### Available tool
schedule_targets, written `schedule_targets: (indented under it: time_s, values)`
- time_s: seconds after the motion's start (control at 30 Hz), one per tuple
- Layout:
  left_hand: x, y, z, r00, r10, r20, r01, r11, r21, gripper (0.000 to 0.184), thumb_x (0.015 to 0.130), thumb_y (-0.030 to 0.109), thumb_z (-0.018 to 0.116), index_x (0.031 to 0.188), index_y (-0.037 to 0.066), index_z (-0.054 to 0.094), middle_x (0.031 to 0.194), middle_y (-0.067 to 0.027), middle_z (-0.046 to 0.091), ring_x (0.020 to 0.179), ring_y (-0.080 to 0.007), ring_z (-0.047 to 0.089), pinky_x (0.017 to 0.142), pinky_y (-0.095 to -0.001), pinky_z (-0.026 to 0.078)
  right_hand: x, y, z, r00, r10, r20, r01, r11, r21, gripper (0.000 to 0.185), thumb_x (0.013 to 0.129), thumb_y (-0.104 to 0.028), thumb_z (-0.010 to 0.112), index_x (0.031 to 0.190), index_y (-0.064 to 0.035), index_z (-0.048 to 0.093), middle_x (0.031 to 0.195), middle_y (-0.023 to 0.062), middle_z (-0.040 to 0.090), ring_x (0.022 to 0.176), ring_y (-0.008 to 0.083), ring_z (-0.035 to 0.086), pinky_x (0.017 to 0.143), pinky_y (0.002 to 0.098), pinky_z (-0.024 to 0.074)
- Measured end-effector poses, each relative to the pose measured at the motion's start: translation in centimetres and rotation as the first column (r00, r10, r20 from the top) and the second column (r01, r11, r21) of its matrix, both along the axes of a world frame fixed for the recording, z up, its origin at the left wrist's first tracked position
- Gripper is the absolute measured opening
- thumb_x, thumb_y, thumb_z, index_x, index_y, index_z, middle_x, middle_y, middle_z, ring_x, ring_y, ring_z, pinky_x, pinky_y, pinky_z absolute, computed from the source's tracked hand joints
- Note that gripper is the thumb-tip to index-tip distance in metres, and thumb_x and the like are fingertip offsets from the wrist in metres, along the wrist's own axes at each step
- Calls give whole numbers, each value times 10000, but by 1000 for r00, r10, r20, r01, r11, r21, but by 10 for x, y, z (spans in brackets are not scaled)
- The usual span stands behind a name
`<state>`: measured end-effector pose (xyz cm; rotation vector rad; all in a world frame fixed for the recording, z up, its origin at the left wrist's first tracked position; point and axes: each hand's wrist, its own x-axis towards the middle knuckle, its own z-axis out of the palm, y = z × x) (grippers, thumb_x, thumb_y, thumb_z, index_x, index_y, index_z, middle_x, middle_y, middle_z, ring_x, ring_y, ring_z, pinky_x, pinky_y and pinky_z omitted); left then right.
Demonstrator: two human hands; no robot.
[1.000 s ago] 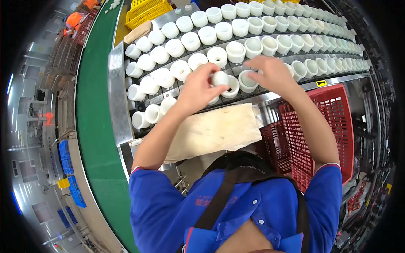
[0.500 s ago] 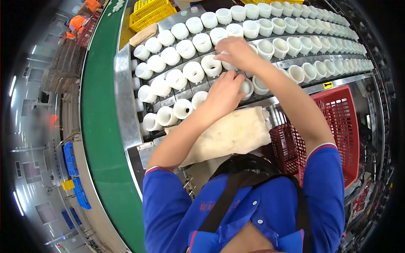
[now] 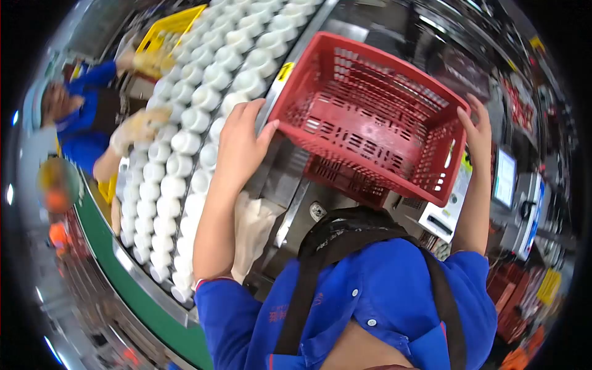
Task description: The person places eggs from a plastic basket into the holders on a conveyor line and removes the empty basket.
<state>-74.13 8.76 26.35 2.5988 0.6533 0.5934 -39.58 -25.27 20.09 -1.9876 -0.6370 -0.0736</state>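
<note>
A red perforated plastic basket (image 3: pixel 376 123) lies between my two hands, its inside bare. My left hand (image 3: pixel 243 145) is at the basket's left end, fingers stretched apart over the metal rail and thumb by the rim corner. At the right end, my right hand (image 3: pixel 478 132) has its fingers spread alongside the rim, thumb at the edge. Neither hand visibly wraps the rim; whether they bear on it I cannot tell. Left of my left hand stand rows of white cups (image 3: pixel 185 142) on the conveyor.
Below the basket sits another red basket (image 3: pixel 348 179). A pale cloth (image 3: pixel 253 231) hangs by the conveyor's edge. Across the rows, a co-worker's gloved hand (image 3: pixel 139 126) touches the cups near a yellow crate (image 3: pixel 172 31). A white device (image 3: pixel 447 209) and a screen (image 3: pixel 504 176) stand at right.
Both my hands have left the white cups and moved right to the two ends of the red basket. My view has turned right, and a co-worker now shows across the conveyor.
</note>
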Motion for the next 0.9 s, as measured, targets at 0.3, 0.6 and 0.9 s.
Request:
schedule_targets:
  time_s: [0.3, 0.6, 0.9]
  values:
    - [163, 43, -102, 962, 126, -243, -81, 979, 186, 471, 848, 288, 712, 1217, 14, 607, 1145, -237, 619, 1130, -408, 555, 984, -465, 441, -5, -59, -126, 905, -24, -424, 86, 988, 129, 679, 823, -217, 707, 1418, -58, 421, 1242, 209, 623, 1135, 343, 618, 994, 398, 465]
    - [194, 77, -125, 955, 80, -286, -15, 975, 222, 572, 838, 381, 740, 1170, -69, 624, 1043, -246, 688, 966, -371, 661, 872, -424, 511, -94, -119, -100, 849, -332, -410, 326, 941, -87, 642, 759, -183, 643, 1359, -111, 425, 1107, 260, 640, 1017, 469, 614, 878, 534, 496]
    - [222, 27, -103, 919, -385, -89, 189, 626, -757, 346, 939, 374, 664, 907, 43, 568, 794, -38, 624, 648, -122, 577, 591, -290, 502, -259, -134, -65, 714, -594, -370, 618, 783, -65, 743, 755, -73, 584, 1465, -112, 366, 1266, 229, 595, 1182, 356, 591, 982, 416, 470]
